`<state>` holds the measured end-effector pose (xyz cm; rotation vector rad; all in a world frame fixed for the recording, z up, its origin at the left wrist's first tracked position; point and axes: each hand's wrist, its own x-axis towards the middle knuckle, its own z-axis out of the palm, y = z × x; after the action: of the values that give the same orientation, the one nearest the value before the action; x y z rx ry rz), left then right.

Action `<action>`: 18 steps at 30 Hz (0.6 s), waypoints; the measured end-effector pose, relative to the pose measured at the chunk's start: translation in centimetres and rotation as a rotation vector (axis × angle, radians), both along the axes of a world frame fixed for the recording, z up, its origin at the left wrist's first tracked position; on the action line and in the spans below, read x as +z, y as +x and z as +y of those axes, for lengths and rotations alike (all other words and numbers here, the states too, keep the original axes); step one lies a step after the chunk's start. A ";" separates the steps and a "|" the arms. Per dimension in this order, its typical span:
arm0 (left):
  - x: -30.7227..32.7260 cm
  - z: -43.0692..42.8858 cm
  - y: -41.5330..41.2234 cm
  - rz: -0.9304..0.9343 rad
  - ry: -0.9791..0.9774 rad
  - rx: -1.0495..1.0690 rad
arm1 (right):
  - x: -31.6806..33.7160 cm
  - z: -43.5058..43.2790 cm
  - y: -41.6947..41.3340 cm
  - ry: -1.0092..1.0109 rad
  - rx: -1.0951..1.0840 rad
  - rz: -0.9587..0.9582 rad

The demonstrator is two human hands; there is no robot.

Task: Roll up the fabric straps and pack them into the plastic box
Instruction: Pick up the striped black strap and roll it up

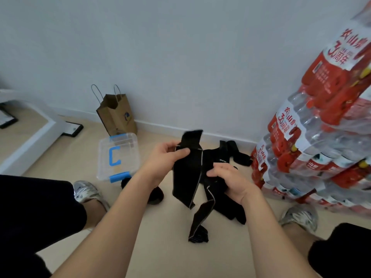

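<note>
- left hand [170, 155] pinches strap [186, 177] top; right hand [228, 178] clutches black fabric [209, 194]
- separate one strap, roll tight from the end
- box [118, 155] lid looks closed: open first

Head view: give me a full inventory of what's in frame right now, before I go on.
plastic box: one, clear with blue latches and handle, lid on, floor left of the hands
fabric straps: several, black, some hanging from both hands, others heaped on the floor behind them
paper bag: one, brown, standing against the wall behind the box
bottled water packs: a stack, red labels, right by the wall
shoes: two, silver, on the person's feet
left hand: pinches a strap's upper part
right hand: grips strap fabric lower down
</note>
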<state>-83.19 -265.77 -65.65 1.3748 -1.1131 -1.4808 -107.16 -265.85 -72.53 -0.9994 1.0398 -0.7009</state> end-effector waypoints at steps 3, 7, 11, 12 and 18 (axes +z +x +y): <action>0.9 -0.9 -0.4 0.083 0.008 0.113 | 1.3 -0.4 0.8 -0.060 0.092 -0.072; 0.8 -2.4 0.2 0.211 0.116 0.365 | 2.0 -0.7 1.2 -0.047 0.144 -0.204; 0.1 -3.5 1.6 0.427 0.209 0.541 | 2.3 -1.0 1.2 0.033 0.304 0.171; -0.2 -3.6 1.8 0.458 0.207 0.588 | 2.2 -1.0 1.3 0.050 0.336 0.242; -4.2 -1.7 1.6 0.289 0.444 0.314 | 2.7 -1.7 3.6 0.013 0.019 0.141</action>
<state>-81.59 -267.50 -69.88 1.4842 -0.3763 -1.6796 -103.53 -267.55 -69.87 -1.0582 1.1541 -0.6141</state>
